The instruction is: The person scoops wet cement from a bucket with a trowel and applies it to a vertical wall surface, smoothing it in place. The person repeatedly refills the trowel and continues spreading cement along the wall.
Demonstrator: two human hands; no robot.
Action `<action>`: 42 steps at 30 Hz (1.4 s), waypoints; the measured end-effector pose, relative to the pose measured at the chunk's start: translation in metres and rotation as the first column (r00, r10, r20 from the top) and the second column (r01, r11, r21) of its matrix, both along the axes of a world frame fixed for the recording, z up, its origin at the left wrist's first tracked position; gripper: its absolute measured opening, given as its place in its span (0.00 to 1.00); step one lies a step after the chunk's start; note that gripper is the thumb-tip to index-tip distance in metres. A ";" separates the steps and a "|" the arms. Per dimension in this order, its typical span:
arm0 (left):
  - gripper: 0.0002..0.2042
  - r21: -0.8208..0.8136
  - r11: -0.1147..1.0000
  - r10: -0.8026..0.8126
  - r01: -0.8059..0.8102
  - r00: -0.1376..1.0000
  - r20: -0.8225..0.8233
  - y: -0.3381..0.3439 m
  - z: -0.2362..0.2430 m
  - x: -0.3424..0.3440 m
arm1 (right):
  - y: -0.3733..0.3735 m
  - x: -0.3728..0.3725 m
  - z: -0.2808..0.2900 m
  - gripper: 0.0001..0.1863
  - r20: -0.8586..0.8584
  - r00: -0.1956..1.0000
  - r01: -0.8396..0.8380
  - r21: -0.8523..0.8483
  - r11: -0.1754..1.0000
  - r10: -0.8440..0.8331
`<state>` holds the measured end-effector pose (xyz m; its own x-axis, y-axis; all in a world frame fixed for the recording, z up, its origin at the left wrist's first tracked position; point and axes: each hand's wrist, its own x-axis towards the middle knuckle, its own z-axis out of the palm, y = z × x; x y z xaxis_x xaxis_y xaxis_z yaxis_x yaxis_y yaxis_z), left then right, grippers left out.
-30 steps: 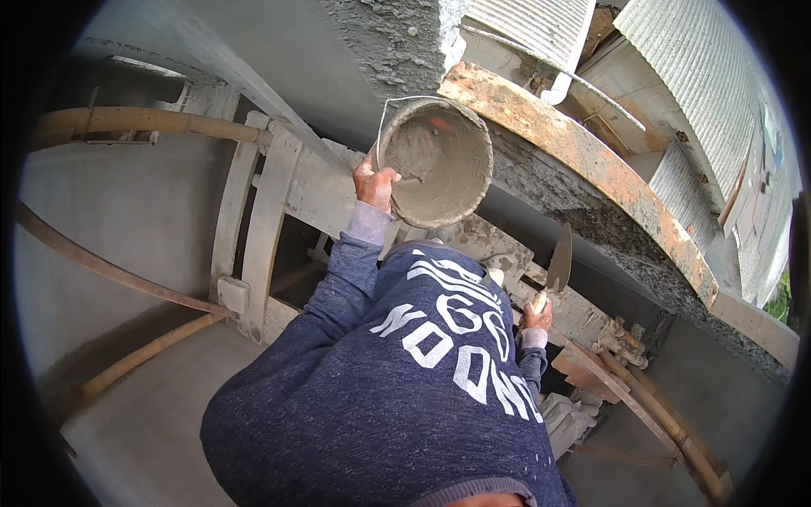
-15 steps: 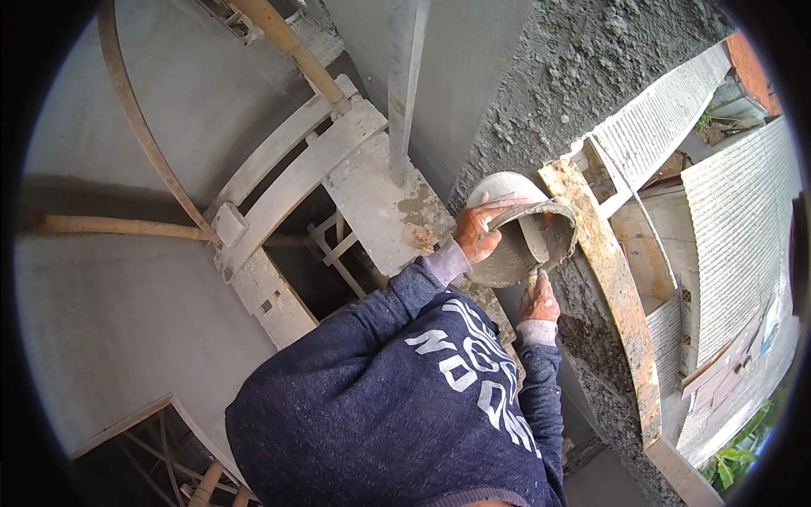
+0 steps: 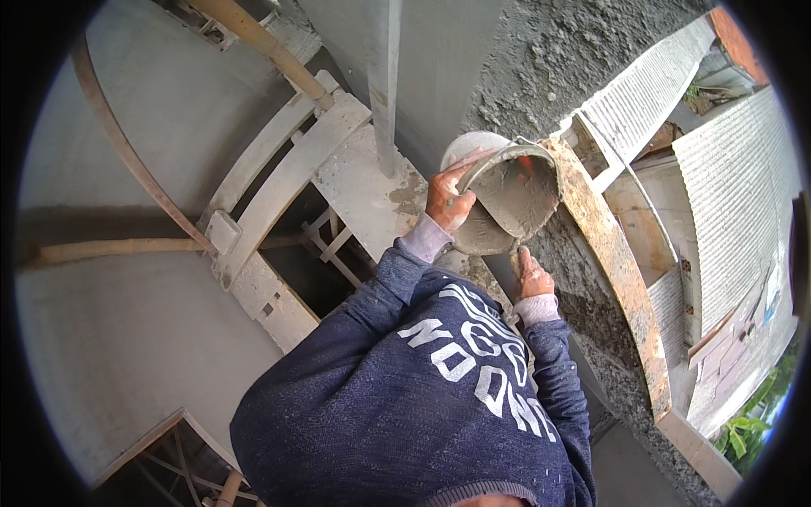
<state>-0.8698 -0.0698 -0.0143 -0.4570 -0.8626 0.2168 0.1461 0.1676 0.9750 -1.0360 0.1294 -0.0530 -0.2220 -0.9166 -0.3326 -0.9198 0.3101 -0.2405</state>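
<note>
A mortar-smeared bucket [image 3: 463, 150] is tipped on its side in front of me, its mouth turned toward me and to the right. My left hand [image 3: 449, 198] is closed on the left part of its rim, fingers over the outside. Wet grey mortar [image 3: 525, 193] coats the inside. Just below the mouth, my right hand [image 3: 532, 277] is closed round the handle of a trowel [image 3: 514, 251]. The trowel's blade is hard to make out against the grey mortar.
A rusty, mortar-spattered board [image 3: 621, 279] runs along the right, beyond rough plaster. Planks [image 3: 296, 165] cross an opening at left. A straight metal bar [image 3: 384, 84] and a bamboo pole [image 3: 262, 46] stand ahead. Corrugated roofs [image 3: 739, 194] lie below at right.
The bucket's mouth has turned more toward me. The trowel blade, plain inside it before, no longer stands out. Both hands keep their holds, and the whole view has shifted a little.
</note>
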 end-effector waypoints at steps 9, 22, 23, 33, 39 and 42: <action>0.34 0.237 0.967 -0.086 0.094 0.995 -0.043 -0.007 0.014 0.004 | -0.023 0.000 0.024 0.32 -0.011 0.987 0.156 -0.119 0.981 -0.158; 0.32 0.047 0.988 -0.151 0.147 0.984 0.097 -0.002 0.017 -0.006 | 0.002 0.020 0.035 0.31 -0.009 0.962 0.273 0.025 0.962 -0.273; 0.32 -0.038 0.986 -0.159 0.165 0.979 0.130 -0.001 0.021 -0.010 | 0.008 0.023 0.036 0.30 -0.014 0.970 0.243 0.120 0.963 -0.243; 0.30 -0.226 0.937 -0.212 0.266 0.948 0.236 0.020 0.013 -0.038 | 0.023 0.035 0.027 0.35 0.169 0.862 0.484 0.009 0.875 -0.479; 0.29 -0.250 0.917 -0.237 0.312 0.927 0.291 0.021 0.008 -0.051 | 0.046 0.048 0.019 0.34 0.207 0.858 0.468 0.065 0.882 -0.470; 0.28 -0.223 0.913 -0.279 0.342 0.921 0.271 0.026 0.009 -0.058 | 0.046 0.042 0.021 0.30 0.209 0.712 0.686 -0.001 0.728 -0.671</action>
